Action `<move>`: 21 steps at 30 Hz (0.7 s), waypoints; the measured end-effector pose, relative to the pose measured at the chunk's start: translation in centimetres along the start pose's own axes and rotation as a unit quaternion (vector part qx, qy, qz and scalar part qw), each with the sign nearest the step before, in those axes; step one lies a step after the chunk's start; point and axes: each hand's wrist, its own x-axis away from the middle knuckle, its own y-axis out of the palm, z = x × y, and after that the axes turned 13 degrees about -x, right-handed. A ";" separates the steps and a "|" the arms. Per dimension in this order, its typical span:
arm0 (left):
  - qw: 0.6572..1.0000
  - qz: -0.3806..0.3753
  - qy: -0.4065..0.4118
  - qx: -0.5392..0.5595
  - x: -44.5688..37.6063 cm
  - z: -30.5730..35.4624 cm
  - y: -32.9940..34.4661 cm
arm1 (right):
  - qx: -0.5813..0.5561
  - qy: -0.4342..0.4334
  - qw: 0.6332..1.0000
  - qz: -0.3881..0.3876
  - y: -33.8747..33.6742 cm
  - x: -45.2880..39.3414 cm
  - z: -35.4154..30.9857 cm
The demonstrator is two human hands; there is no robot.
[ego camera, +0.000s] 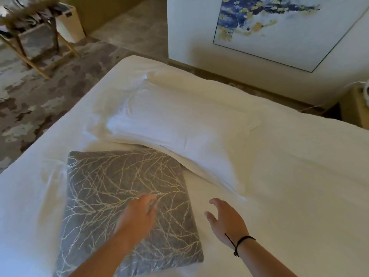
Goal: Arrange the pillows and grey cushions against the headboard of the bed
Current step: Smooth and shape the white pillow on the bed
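Observation:
A grey cushion with a pale branch pattern lies flat on the white bed, near me. Behind it a long white pillow lies across the bed, its near edge touching the cushion's far corner. My left hand hovers over or rests on the cushion's middle with straight fingers, blurred. My right hand, with a black cord on the wrist, hangs open above the sheet just right of the cushion and holds nothing.
The wall with a blue and yellow painting rises beyond the bed's far edge. A wooden rack and a white bin stand on the patterned carpet at the far left. A bedside table sits at the right.

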 end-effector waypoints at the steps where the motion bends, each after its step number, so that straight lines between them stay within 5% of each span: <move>1: 1.000 0.004 0.014 -0.018 -2.1 -0.3 0.1 | 0.014 -0.005 1.000 0.012 0.4 -1.6 -0.2; 10: 0.961 0.078 0.152 -0.217 -18.7 0.5 3.8 | 0.199 -0.041 0.974 0.101 3.5 -16.7 -1.3; 21: 0.945 0.139 0.122 -0.269 -23.2 -2.7 9.9 | 0.299 -0.063 0.937 0.168 5.6 -26.4 1.4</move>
